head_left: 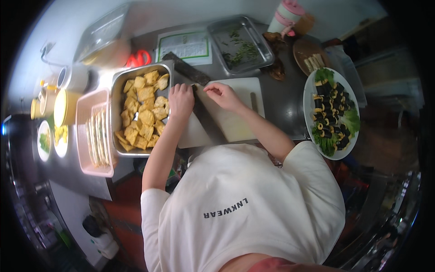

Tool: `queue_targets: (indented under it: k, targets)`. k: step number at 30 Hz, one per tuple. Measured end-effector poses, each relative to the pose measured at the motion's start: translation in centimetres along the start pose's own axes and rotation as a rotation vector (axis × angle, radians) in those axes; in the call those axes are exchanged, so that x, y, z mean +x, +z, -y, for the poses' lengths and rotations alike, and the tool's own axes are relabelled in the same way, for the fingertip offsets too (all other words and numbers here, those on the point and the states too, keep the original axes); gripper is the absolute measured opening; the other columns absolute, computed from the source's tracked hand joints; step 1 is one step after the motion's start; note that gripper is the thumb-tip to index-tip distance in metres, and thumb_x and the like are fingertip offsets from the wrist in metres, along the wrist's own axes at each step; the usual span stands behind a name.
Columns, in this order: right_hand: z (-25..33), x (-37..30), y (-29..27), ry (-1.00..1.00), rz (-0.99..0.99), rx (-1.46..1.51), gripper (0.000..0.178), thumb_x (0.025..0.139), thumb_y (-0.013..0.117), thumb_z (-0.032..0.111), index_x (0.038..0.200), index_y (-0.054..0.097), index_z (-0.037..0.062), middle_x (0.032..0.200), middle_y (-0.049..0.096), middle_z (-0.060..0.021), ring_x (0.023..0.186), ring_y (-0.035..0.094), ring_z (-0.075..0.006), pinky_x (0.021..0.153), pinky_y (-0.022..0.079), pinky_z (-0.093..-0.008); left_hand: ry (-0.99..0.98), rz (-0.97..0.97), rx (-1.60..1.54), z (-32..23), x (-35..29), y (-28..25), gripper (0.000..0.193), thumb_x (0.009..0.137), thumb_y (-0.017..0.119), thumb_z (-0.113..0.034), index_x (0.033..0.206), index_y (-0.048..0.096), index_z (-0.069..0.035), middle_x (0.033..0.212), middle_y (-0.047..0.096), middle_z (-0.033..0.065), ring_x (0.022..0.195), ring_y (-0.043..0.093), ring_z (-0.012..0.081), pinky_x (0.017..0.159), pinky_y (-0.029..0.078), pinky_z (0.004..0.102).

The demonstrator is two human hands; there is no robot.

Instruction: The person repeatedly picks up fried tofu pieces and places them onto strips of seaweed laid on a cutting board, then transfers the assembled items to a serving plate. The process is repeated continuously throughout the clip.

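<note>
A long dark seaweed strip [206, 120] lies on the white cutting board [242, 123], running from between my hands toward my body. My left hand [181, 100] is at the strip's far end, next to the steel pan's edge, its fingers bent and together; what they hold is hidden. To the strip's right, just above the board, my right hand [222, 95] has its fingers curled toward the thumb as in a pinch; anything in them is too small to name. A knife [253, 102] lies right of that hand. More dark seaweed strips [186, 69] lie beyond the board.
At left are a steel pan [118, 90] of fried golden pieces and a pink basket [81, 131] with long pale rolls. At right, an oval plate [309, 109] bears dark-wrapped rolls on lettuce. Behind are a metal tray [217, 36] with herbs and red-handled scissors [139, 58].
</note>
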State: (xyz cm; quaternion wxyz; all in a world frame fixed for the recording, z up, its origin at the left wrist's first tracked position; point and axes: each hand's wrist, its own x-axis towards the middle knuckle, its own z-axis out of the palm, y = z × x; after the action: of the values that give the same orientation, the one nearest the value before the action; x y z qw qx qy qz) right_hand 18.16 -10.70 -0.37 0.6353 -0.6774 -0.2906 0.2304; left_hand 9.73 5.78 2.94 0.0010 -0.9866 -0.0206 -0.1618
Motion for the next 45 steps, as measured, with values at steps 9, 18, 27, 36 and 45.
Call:
queue_targets:
  k: [9,18,27,36,45]
  targets:
    - [4.6,-3.8,-4.1,0.295,0.234,0.448,0.028,0.090,0.064,0.013,0.116,0.059,0.0012,0.100,0.066,-0.0076,0.093,0.064,-0.0136,0.083,0.053,-0.0267,0.292,-0.281,-0.284,-6.1,-0.8,-4.8,0.035,0.070,0.067,-0.004,0.105,0.062,-0.004,0.101,0.062,0.0071,0.094,0.058,0.0265,0.089,0.045,0.0428]
    - [9.3,-11.3,-9.3,0.169,-0.021,-0.213,0.027,0.085,0.069,0.011,0.111,0.065,0.0044,0.096,0.069,-0.0087,0.082,0.065,-0.0148,0.076,0.052,-0.0279,0.352,-0.173,-0.541,-9.0,-2.4,-4.0,0.061,0.072,0.077,-0.011,0.127,0.053,-0.003,0.121,0.055,0.0149,0.109,0.053,0.0330,0.093,0.042,0.0449]
    - [11.9,-28.1,-32.6,0.496,-1.051,-0.816,0.023,0.085,0.069,0.019,0.099,0.068,0.0002,0.092,0.070,-0.0117,0.078,0.069,-0.0173,0.068,0.055,-0.0297,0.007,-0.169,-0.596,-6.7,-7.0,-0.1,0.053,0.077,0.074,-0.014,0.124,0.052,-0.002,0.126,0.051,0.0184,0.115,0.049,0.0371,0.096,0.041,0.0457]
    - [8.2,-25.7,-28.2,0.320,-1.338,-1.357,0.012,0.079,0.069,0.014,0.087,0.067,0.0070,0.086,0.066,-0.0114,0.076,0.066,-0.0289,0.068,0.052,-0.0383,-0.081,-0.156,-0.593,-6.0,-7.7,0.7,0.048,0.079,0.072,-0.014,0.122,0.054,-0.002,0.125,0.050,0.0192,0.115,0.048,0.0377,0.096,0.040,0.0462]
    - [7.7,-25.8,-29.8,0.395,-1.177,-1.499,0.012,0.075,0.072,0.015,0.077,0.064,0.0060,0.078,0.066,-0.0122,0.077,0.063,-0.0324,0.070,0.050,-0.0415,-0.102,-0.147,-0.591,-6.0,-7.9,0.7,0.043,0.079,0.071,-0.013,0.117,0.056,-0.003,0.124,0.052,0.0188,0.113,0.049,0.0371,0.095,0.040,0.0457]
